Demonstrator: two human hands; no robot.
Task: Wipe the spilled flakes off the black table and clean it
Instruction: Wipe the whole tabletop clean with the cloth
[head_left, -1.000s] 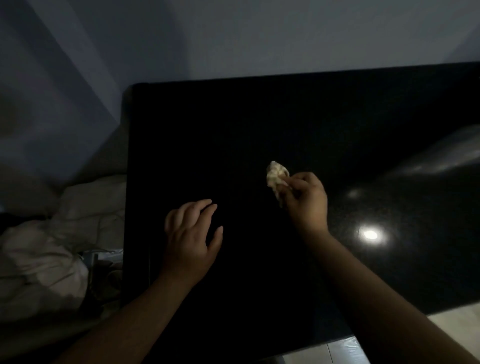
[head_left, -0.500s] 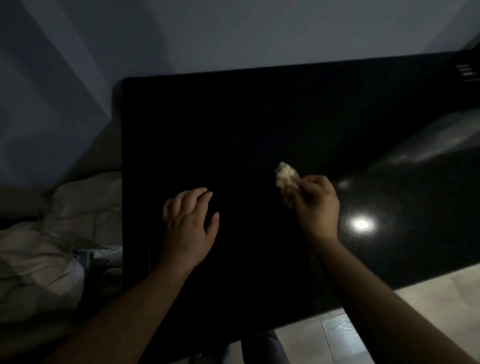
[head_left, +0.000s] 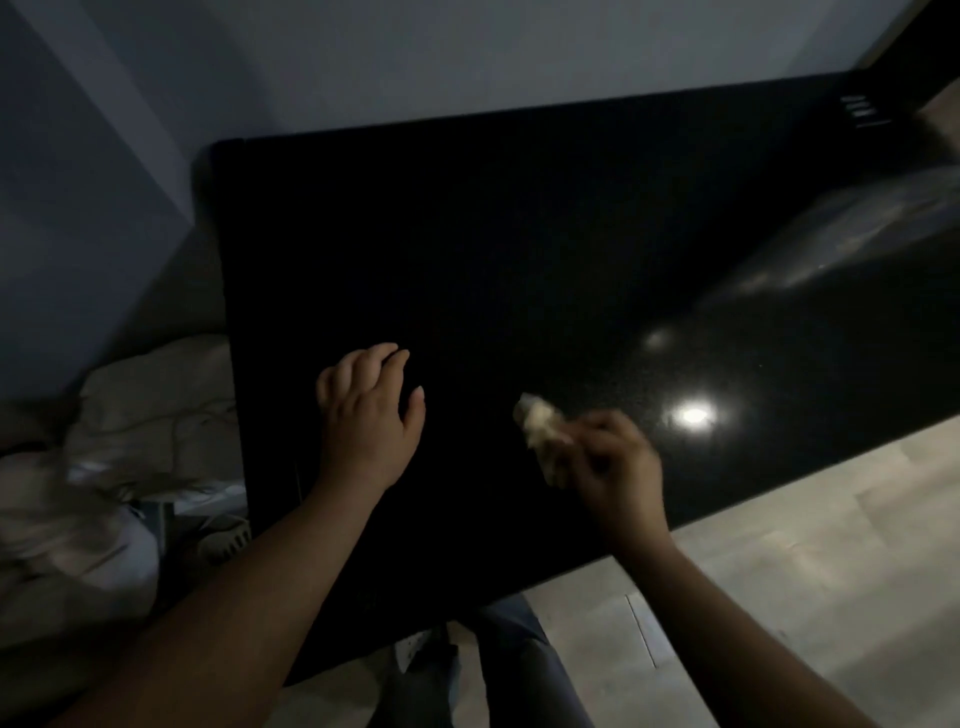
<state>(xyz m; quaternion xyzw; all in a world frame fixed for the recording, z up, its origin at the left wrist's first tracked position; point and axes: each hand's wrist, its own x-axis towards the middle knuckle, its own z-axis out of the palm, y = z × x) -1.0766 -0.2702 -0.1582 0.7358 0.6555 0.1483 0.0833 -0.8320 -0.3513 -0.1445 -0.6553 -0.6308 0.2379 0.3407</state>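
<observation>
1. The glossy black rectangular table (head_left: 519, 234) fills the middle of the head view, with its far edge against a plain grey wall (head_left: 467, 52) and its near edge running slantwise above the person's legs
2. The left hand (head_left: 371, 415) rests palm down on the table top, toward its left side; the fingers are relaxed, close together and slightly bent at the tips, the thumb is spread out to the right, and the hand holds nothing
3. The right hand (head_left: 613, 462) is blurred and lies to the right of the left hand, close to the near edge of the table; its fingers are curled in and pinch a crumpled pale wad of paper or cloth (head_left: 537, 421)
4. The wad sticks out of the fingertips toward the upper left, low over the table top between the two hands; whether it touches the surface cannot be told
5. The table top is too dark to make out any spilled flakes
6. A bright round light reflection (head_left: 693, 415) shines on the table just right of the right hand
7. Rumpled pale fabric (head_left: 104, 441) lies left of the table, and a pale wood-patterned floor (head_left: 805, 545) shows beyond the near edge
</observation>
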